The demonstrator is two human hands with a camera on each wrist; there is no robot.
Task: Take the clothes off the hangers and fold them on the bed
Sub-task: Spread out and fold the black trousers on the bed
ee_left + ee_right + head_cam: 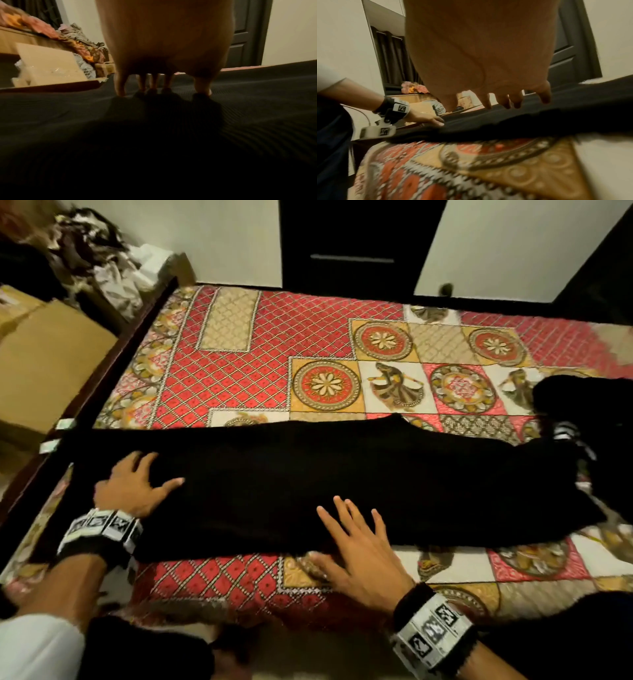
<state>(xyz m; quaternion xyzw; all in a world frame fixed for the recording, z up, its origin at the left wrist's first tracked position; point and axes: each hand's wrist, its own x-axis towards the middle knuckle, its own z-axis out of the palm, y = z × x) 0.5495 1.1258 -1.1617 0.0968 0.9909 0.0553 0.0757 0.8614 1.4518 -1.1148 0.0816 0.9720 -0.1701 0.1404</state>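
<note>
A long black garment [342,474] lies flat across the patterned bed [239,354], stretched from 9 o'clock to 3 o'clock. The left hand [133,484] rests on its 9 o'clock end, fingers spread and pressed flat to the cloth. The right hand [356,546] lies fingers apart and straight on the garment's near edge at about 6 o'clock, palm partly on the bedspread. At 3 o'clock a dark heap [589,412] with white stripes touches the garment; it may be more clothing. Cardboard boxes [44,361] stand beyond the bed at 9 o'clock.
</note>
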